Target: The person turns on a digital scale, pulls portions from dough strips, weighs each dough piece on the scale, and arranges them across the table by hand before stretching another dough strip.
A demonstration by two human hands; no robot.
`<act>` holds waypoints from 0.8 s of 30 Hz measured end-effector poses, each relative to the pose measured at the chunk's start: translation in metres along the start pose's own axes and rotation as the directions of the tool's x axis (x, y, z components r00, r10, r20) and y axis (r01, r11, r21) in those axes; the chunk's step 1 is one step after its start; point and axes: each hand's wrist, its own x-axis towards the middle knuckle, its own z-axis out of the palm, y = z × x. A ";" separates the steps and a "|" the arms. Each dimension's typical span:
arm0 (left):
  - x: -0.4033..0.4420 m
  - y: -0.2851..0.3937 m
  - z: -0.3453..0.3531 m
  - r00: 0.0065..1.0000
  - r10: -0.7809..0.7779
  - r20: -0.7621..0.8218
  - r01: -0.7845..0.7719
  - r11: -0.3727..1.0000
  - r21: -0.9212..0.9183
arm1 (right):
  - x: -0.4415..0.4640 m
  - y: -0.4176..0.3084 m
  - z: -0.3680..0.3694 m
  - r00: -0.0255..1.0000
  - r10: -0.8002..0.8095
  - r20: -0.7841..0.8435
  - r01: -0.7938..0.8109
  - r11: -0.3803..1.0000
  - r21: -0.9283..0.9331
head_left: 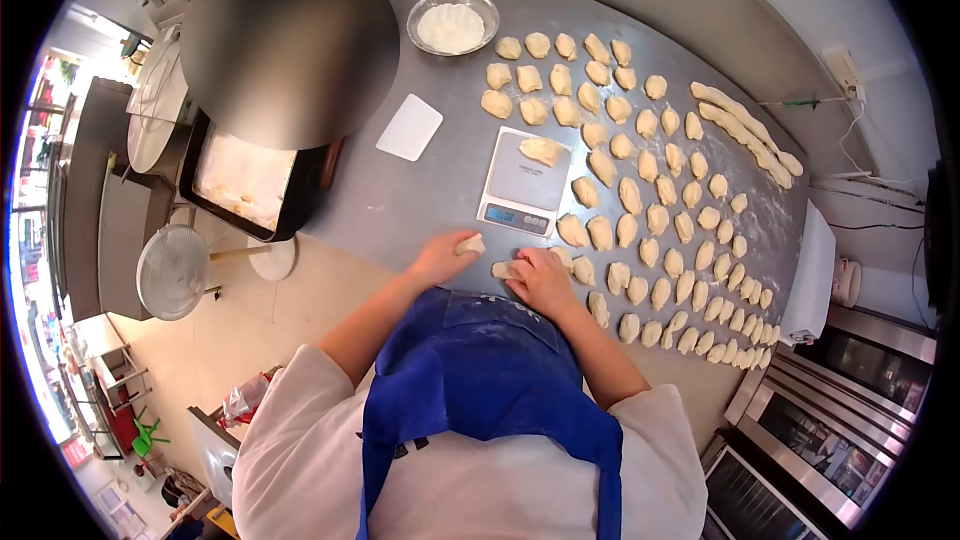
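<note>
My left hand [443, 258] is closed around a small lump of dough [470, 244] near the table's front edge. To its right, my right hand [542, 278] has its fingers closed on another piece of dough [506, 270], low over the edge in front of the blue apron. Just beyond my hands stands a white digital scale [525, 183] with a lit display. One dough piece [541, 150] lies on its plate. Rows of dough pieces [629, 195] spread across the table right of the scale.
A white scraper [410, 127] lies left of the scale. Behind it stands a metal bowl of flour [450, 28]. Two long dough strips [745, 130] rest at the far right. A dark baking tray [243, 180] sits left of the table [380, 205], above a fan [172, 272].
</note>
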 end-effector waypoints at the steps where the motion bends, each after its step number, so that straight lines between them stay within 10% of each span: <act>1: -0.003 0.015 -0.001 0.999 0.016 0.038 -0.019 0.997 0.069 | 0.004 -0.006 -0.001 0.996 0.052 -0.067 -0.049 0.998 0.048; 3: -0.012 0.037 0.002 0.992 0.004 0.128 -0.017 0.994 0.106 | 0.015 -0.020 0.000 0.968 0.167 -0.187 -0.138 0.978 0.160; 6: -0.008 0.045 0.005 0.976 0.033 0.217 -0.049 0.996 0.069 | 0.031 -0.029 0.000 0.941 0.330 0.075 -0.313 0.763 0.566; 18: -0.016 0.039 0.009 0.964 0.086 0.252 -0.111 0.990 0.089 | 0.044 -0.028 -0.004 0.870 0.354 0.343 -0.483 0.753 0.448; 24: -0.006 0.010 0.014 0.974 0.215 0.076 -0.225 0.858 0.462 | 0.098 0.071 -0.028 0.764 0.609 -0.211 -0.512 0.772 0.376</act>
